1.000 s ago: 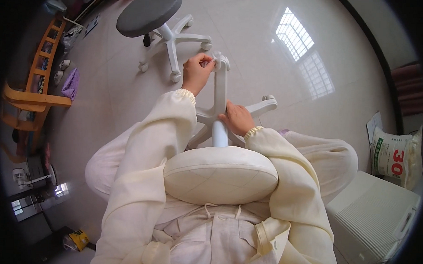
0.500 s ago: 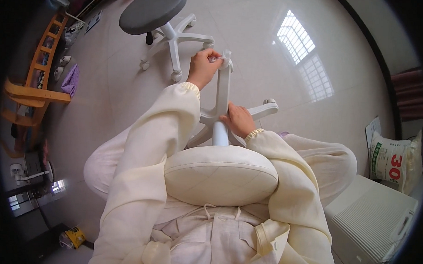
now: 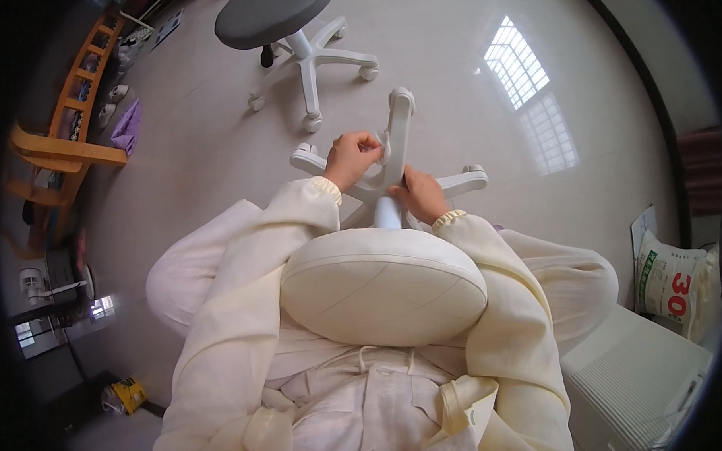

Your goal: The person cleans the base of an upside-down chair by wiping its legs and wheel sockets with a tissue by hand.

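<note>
A stool lies tipped on its side, its round cream seat (image 3: 384, 286) against my lap and its white wheeled base (image 3: 400, 131) pointing away. My left hand (image 3: 352, 158) pinches a crumpled white tissue (image 3: 384, 148) against the left side of the base's upright leg. It looks thin and soft, and is partly hidden by the fingers. My right hand (image 3: 422, 194) grips the same leg lower down, near the hub, just above the light post (image 3: 388, 214). Its fingertips are partly out of sight behind the leg.
A second stool with a grey seat (image 3: 273, 14) stands upright beyond. A wooden rack (image 3: 69, 161) with a purple cloth (image 3: 127, 127) is at the left. At the right are a printed sack (image 3: 666, 276) and a ribbed white box (image 3: 638, 378).
My left hand has come down from the caster end of the leg to its middle, bringing the tissue along. The right hand stays near the hub. The view has shifted slightly.
</note>
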A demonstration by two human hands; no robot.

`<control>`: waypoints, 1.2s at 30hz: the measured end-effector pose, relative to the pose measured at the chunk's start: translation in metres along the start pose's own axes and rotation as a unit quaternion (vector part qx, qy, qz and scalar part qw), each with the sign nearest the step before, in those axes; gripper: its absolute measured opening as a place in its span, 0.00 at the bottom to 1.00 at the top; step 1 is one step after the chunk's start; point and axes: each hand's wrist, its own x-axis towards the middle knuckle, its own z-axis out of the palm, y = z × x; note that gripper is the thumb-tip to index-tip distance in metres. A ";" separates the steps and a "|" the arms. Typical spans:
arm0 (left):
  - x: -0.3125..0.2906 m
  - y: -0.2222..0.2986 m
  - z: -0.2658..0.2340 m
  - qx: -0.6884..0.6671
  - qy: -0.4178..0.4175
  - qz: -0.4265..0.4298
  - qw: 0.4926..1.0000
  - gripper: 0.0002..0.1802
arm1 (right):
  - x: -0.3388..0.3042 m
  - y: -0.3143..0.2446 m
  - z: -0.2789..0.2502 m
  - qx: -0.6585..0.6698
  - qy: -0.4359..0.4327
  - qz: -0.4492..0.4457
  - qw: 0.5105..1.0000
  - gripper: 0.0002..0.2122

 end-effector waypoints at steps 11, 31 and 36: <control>-0.042 0.006 -0.002 0.211 -0.034 0.020 0.977 0.08 | 0.004 0.002 -0.001 -0.001 -0.016 -0.023 1.000 0.17; -0.033 0.009 -0.100 0.591 -0.140 0.174 0.775 0.04 | -0.003 -0.003 0.000 -0.004 -0.017 -0.044 0.999 0.20; -0.039 -0.008 -0.098 0.602 -0.121 0.202 0.763 0.04 | -0.005 -0.005 -0.002 -0.020 -0.024 -0.036 0.999 0.17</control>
